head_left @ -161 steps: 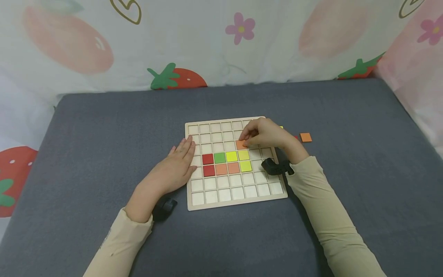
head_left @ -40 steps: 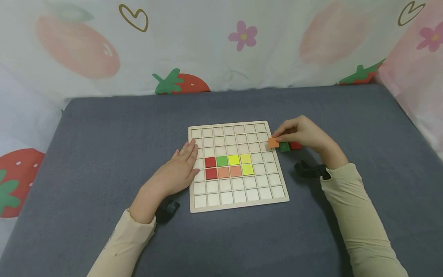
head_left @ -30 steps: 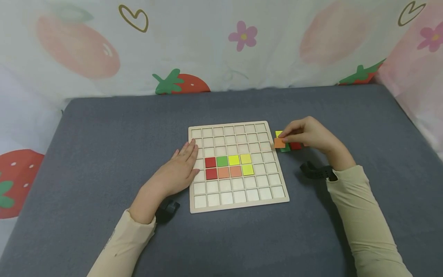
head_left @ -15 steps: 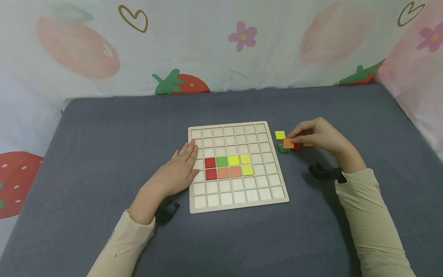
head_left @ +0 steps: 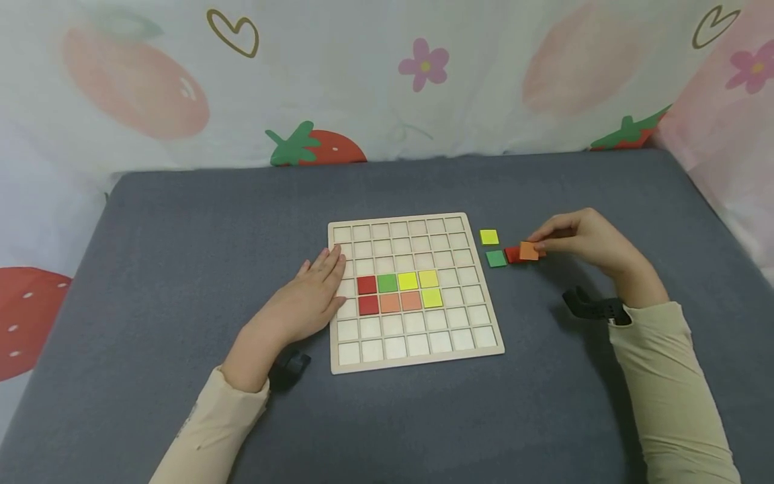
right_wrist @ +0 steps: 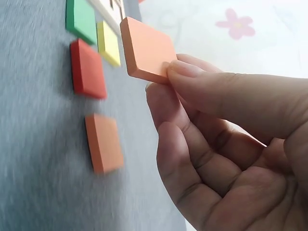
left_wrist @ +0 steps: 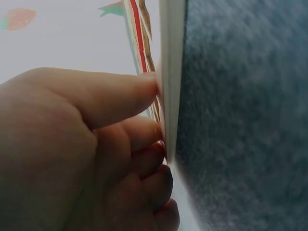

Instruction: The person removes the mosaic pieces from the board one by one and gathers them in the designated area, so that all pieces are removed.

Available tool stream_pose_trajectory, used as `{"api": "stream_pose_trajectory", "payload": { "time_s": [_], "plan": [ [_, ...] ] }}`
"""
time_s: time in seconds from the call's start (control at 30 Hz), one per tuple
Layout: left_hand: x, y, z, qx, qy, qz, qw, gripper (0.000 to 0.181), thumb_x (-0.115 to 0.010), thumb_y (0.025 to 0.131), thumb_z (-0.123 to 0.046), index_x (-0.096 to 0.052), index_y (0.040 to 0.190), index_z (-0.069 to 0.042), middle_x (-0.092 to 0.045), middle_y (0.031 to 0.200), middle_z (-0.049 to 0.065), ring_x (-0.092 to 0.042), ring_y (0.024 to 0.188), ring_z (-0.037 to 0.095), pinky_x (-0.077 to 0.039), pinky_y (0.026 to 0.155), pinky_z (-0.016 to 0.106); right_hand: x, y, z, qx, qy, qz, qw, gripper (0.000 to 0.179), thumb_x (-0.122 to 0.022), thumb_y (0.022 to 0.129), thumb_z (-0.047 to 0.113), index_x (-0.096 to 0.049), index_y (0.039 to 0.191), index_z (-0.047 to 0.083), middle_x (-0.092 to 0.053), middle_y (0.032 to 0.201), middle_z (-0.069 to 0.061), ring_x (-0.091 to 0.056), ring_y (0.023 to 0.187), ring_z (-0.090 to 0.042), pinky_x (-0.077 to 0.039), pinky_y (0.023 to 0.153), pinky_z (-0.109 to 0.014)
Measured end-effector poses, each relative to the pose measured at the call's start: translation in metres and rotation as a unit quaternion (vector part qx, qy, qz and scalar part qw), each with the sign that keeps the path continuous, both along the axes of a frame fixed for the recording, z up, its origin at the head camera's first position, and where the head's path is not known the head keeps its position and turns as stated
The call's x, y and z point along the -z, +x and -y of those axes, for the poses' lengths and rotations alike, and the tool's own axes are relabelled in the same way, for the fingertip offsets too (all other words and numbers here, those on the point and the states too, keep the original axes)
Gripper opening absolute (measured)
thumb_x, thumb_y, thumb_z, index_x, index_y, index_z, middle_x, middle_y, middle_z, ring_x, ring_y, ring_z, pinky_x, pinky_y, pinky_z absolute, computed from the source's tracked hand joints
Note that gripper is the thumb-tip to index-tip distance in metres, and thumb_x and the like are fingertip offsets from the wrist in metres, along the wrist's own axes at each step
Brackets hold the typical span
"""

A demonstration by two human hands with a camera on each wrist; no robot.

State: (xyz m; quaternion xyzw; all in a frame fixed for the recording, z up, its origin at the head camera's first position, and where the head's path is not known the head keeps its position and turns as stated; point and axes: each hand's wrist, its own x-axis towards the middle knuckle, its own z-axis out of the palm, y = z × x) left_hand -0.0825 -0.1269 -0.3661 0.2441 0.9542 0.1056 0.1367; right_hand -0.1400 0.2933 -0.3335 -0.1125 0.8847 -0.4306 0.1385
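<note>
My right hand (head_left: 595,242) pinches an orange square tile (right_wrist: 150,50) between thumb and fingers. In the right wrist view the tile is raised off the cloth. Below it lie a red tile (right_wrist: 89,70) and a second orange tile (right_wrist: 105,143), mostly covered in the head view. My left hand (head_left: 305,296) lies with fingers straight along the left edge of a pale wooden grid board (head_left: 417,361). Two red tiles (head_left: 367,305), a green tile (head_left: 387,283), three yellow tiles (head_left: 408,281) and two orange tiles (head_left: 390,302) sit together in two middle rows.
Just right of the board lie a loose yellow tile (head_left: 489,236) and a loose green tile (head_left: 496,259) on the grey cloth-covered table (head_left: 242,215). A printed fabric curtain (head_left: 338,81) hangs behind the table. Dark wrist-worn cameras (head_left: 595,308) are on both wrists.
My right hand has lifted the orange tile from an upper-right cell of the board and carried it right, past the loose yellow and green tiles. The left hand has stayed at the board's edge.
</note>
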Motion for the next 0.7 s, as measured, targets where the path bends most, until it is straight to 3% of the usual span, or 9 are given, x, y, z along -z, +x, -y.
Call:
{"api": "stream_pose_trajectory", "payload": {
  "time_s": [0.37, 0.7],
  "plan": [
    [-0.002, 0.000, 0.003, 0.005, 0.003, 0.012, 0.9999, 0.063, -0.048, 0.099, -0.024, -0.019, 0.147, 0.005, -0.008, 0.156, 0.018, -0.010, 0.142, 0.031, -0.014, 0.111, 0.052, 0.003, 0.006, -0.020, 0.019, 0.039, -0.008, 0.9990, 0.016, -0.065, 0.088, 0.003, -0.071, 0.101, -0.004, -0.069, 0.093, -0.005, -0.063, 0.080, -0.009, -0.051, 0.073, -0.023],
    [-0.003, 0.000, 0.003, 0.006, -0.007, 0.012, 0.9999, 0.065, -0.049, 0.098, -0.025, -0.019, 0.146, 0.008, -0.008, 0.155, 0.020, -0.011, 0.142, 0.032, -0.015, 0.112, 0.051, 0.007, 0.009, -0.032, 0.024, 0.048, -0.002, 0.9986, 0.018, -0.065, 0.089, 0.006, -0.071, 0.104, -0.003, -0.069, 0.094, -0.003, -0.062, 0.081, -0.011, -0.051, 0.072, -0.023]
  ]
}}
